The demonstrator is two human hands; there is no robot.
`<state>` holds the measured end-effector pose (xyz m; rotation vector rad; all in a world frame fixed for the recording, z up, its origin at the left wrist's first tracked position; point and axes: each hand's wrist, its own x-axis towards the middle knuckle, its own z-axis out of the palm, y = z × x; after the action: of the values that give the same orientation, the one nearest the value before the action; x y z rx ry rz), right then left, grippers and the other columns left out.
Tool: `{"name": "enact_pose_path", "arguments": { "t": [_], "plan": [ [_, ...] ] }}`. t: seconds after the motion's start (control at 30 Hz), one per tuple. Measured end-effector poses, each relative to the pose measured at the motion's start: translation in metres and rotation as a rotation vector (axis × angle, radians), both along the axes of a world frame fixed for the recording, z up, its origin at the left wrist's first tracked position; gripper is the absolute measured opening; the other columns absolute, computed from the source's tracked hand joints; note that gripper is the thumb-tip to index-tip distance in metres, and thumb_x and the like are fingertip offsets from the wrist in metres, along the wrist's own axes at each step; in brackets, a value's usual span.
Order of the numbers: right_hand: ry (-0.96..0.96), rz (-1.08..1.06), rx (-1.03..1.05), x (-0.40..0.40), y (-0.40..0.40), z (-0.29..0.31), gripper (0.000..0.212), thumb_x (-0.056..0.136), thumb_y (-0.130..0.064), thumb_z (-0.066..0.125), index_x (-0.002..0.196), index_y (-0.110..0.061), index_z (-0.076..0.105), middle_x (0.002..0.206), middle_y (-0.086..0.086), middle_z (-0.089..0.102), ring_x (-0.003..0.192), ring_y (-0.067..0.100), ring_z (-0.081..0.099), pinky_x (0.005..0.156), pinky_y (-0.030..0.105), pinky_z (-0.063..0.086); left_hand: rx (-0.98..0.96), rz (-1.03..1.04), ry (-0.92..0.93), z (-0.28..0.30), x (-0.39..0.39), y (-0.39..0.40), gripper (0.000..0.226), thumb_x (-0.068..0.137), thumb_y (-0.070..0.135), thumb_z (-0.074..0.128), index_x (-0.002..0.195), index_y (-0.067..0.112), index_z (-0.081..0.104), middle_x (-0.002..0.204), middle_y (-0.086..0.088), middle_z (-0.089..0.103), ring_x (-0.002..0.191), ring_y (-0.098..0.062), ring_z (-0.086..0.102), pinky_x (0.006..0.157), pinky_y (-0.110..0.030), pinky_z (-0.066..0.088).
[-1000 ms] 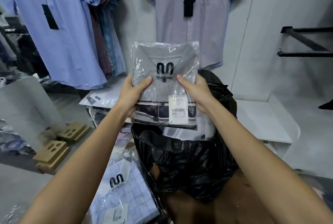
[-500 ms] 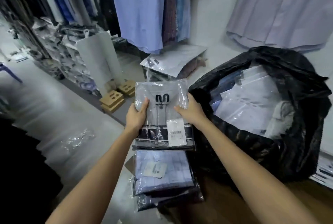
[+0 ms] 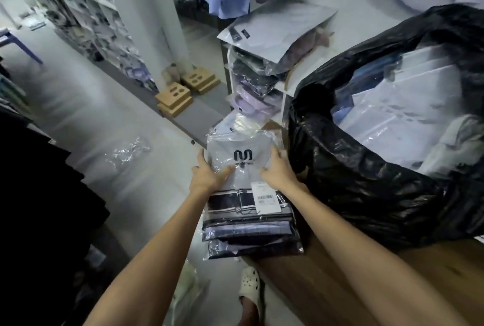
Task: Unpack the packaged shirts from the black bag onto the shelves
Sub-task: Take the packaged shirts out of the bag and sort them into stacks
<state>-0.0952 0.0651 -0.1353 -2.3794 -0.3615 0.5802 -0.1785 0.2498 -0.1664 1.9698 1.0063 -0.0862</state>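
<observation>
Grey packaged shirt (image 3: 245,168) lay on the stack (image 3: 251,228) beside the black bag (image 3: 366,181); we gripped its edges, left hand (image 3: 208,175) and right hand (image 3: 277,171) each grasping a side.

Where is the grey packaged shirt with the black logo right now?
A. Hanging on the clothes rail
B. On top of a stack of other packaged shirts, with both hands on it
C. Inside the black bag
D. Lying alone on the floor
B: the grey packaged shirt sits on the stack of packaged shirts beside the black bag, with the left hand and right hand at its two sides.
</observation>
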Motion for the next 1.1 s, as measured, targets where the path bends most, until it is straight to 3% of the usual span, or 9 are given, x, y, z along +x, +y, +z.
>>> {"name": "enact_pose_path", "arguments": {
  "t": [0.17, 0.3, 0.43, 0.57, 0.63, 0.73, 0.87, 0.97, 1.1],
  "plan": [
    [-0.172, 0.097, 0.208, 0.007, 0.011, 0.044, 0.066, 0.098, -0.013, 0.061, 0.157, -0.011, 0.032, 0.162, 0.011, 0.028, 0.148, 0.026, 0.03, 0.115, 0.024, 0.022, 0.178, 0.013, -0.262, 0.052, 0.044, -0.014, 0.091, 0.085, 0.06, 0.072, 0.157, 0.027, 0.027, 0.15, -0.023, 0.037, 0.138, -0.041, 0.041, 0.117, -0.052, 0.035],
    [-0.421, 0.019, 0.418, 0.023, 0.001, 0.099, 0.055, 0.095, 0.001, 0.055, 0.149, -0.003, 0.044, 0.155, 0.015, 0.038, 0.143, 0.026, 0.04, 0.119, 0.026, 0.03, 0.027, -0.116, -0.651, 0.119, 0.098, -0.047, 0.064, 0.087, 0.055, 0.071, 0.14, 0.027, 0.049, 0.129, -0.007, 0.06, 0.113, -0.019, 0.062, 0.101, -0.045, 0.054],
    [-0.593, -0.149, 0.524, 0.044, -0.044, 0.143, 0.051, 0.096, 0.005, 0.051, 0.146, -0.003, 0.048, 0.149, 0.013, 0.044, 0.134, 0.016, 0.045, 0.107, 0.001, 0.027, -0.077, -0.301, -0.838, 0.176, 0.139, -0.1, 0.044, 0.093, 0.047, 0.067, 0.129, 0.024, 0.057, 0.117, -0.004, 0.067, 0.104, -0.015, 0.068, 0.091, -0.033, 0.056],
    [-0.577, -0.312, 0.497, 0.066, -0.114, 0.162, 0.053, 0.097, -0.006, 0.054, 0.149, -0.015, 0.045, 0.15, 0.004, 0.045, 0.137, 0.015, 0.045, 0.113, 0.021, 0.036, -0.141, -0.504, -0.89, 0.203, 0.174, -0.168, 0.034, 0.095, 0.041, 0.069, 0.121, 0.022, 0.061, 0.112, 0.0, 0.069, 0.095, 0.0, 0.067, 0.082, -0.018, 0.054],
    [-0.526, -0.396, 0.51, 0.071, -0.154, 0.165, 0.055, 0.098, -0.011, 0.054, 0.15, -0.019, 0.043, 0.152, 0.002, 0.046, 0.139, 0.014, 0.045, 0.117, 0.034, 0.039, -0.189, -0.598, -0.884, 0.205, 0.189, -0.206, 0.028, 0.096, 0.034, 0.07, 0.118, 0.018, 0.063, 0.105, 0.002, 0.069, 0.083, 0.007, 0.064, 0.074, -0.011, 0.05],
    [-0.48, -0.535, 0.473, 0.07, -0.212, 0.166, 0.056, 0.1, -0.015, 0.055, 0.153, -0.021, 0.039, 0.155, 0.003, 0.045, 0.141, 0.016, 0.045, 0.117, 0.039, 0.041, -0.289, -0.737, -0.691, 0.188, 0.212, -0.259, 0.03, 0.089, 0.04, 0.073, 0.112, 0.024, 0.063, 0.099, 0.003, 0.07, 0.089, -0.009, 0.067, 0.086, -0.032, 0.057],
    [-0.489, -0.67, 0.4, 0.052, -0.27, 0.165, 0.06, 0.101, -0.015, 0.055, 0.157, -0.02, 0.034, 0.157, 0.006, 0.044, 0.138, 0.015, 0.047, 0.116, 0.031, 0.038, -0.29, -0.871, -0.263, 0.151, 0.23, -0.321, 0.07, 0.085, 0.038, 0.074, 0.143, 0.009, 0.047, 0.126, -0.017, 0.065, 0.103, -0.028, 0.067, 0.081, -0.039, 0.055],
    [-0.497, -0.732, 0.357, 0.036, -0.3, 0.165, 0.059, 0.101, -0.015, 0.052, 0.157, -0.022, 0.034, 0.157, 0.006, 0.044, 0.14, 0.017, 0.046, 0.109, 0.022, 0.033, -0.281, -0.927, -0.165, 0.132, 0.234, -0.356, 0.092, 0.081, 0.041, 0.077, 0.152, 0.003, 0.034, 0.144, -0.022, 0.055, 0.128, -0.038, 0.057, 0.088, -0.043, 0.053],
    [-0.508, -0.802, 0.35, 0.02, -0.327, 0.164, 0.057, 0.103, -0.017, 0.052, 0.157, -0.024, 0.035, 0.158, 0.005, 0.045, 0.145, 0.018, 0.043, 0.116, 0.026, 0.033, -0.353, -0.881, -0.16, 0.12, 0.236, -0.387, 0.067, 0.086, 0.029, 0.079, 0.139, 0.007, 0.045, 0.126, -0.013, 0.063, 0.103, -0.026, 0.062, 0.07, -0.034, 0.047]
  ]
}}
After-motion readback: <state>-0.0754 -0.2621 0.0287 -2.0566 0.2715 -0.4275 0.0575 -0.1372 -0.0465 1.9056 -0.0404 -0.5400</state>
